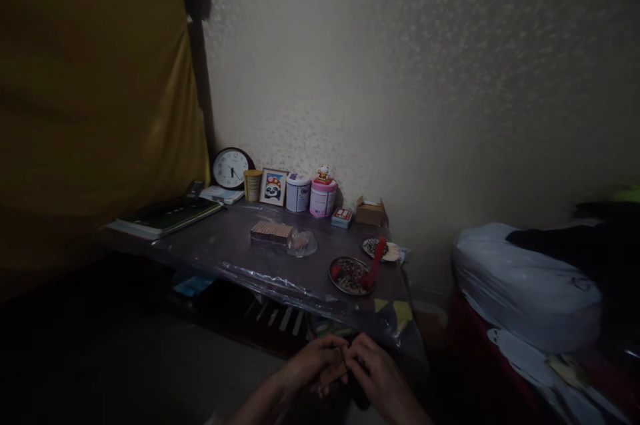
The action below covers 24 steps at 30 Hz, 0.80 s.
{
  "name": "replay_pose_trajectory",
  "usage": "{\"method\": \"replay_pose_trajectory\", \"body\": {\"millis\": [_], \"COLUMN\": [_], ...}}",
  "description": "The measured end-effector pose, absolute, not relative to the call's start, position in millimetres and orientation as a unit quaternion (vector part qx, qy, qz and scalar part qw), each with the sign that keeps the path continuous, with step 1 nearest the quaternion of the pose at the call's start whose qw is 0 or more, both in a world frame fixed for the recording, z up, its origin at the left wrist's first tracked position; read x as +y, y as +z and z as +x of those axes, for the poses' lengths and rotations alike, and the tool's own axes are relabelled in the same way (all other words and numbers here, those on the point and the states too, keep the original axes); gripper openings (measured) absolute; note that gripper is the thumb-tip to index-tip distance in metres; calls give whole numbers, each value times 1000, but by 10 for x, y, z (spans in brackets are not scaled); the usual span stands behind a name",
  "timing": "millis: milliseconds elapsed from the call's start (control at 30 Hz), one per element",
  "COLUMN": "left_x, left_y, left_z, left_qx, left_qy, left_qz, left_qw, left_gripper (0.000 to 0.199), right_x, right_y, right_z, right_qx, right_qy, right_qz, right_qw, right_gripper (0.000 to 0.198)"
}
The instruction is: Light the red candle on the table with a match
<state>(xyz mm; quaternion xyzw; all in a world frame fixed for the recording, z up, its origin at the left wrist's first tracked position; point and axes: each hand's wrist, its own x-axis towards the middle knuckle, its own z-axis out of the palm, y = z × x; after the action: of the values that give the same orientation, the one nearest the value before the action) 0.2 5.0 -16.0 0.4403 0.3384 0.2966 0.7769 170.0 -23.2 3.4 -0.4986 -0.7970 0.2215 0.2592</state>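
My left hand (310, 364) and my right hand (376, 372) meet low in the head view, in front of the table's near edge. Between them is a small flat brown piece (332, 373), like card or a little box; the dim light hides its exact kind. Left fingers curl round it from one side, while the right fingertips pinch at its other end. Beyond the hands, a round metal plate (345, 288) of small dark and pale bits carries a red spoon-like tool (374, 265). Farther left lies a neat row of thin brown pieces (271, 232) beside a clear plastic bag (303, 244).
A plastic-covered table (225, 238) stands against the wall. Along its back are a clock (231, 168), a yellow cup (253, 185), a panda picture (273, 187), two tubs (298, 193) and a cardboard box (369, 212). A second plate (371, 247) holds pale sticks. Books (170, 217) lie left.
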Motion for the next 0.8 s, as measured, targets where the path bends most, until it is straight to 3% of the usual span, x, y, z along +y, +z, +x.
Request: {"method": "replay_pose_trajectory", "body": {"millis": [600,700,800], "left_x": [33,46,56], "left_y": [-186,-193,-164], "left_z": [8,-4,-27], "left_qx": [349,355,354], "left_qy": [302,318,351], "left_qz": [477,469,462], "left_qw": [748,744,734], "left_gripper": [39,40,41], "right_x": [-293,-259,-181], "right_y": [60,8,-34], "right_z": [1681,1704,1756], "right_qx": [-810,-790,-719], "right_qy": [190,186,246], "right_qz": [-502,-519,-538], "right_qw": [236,268,365], "right_gripper": [14,14,11]}}
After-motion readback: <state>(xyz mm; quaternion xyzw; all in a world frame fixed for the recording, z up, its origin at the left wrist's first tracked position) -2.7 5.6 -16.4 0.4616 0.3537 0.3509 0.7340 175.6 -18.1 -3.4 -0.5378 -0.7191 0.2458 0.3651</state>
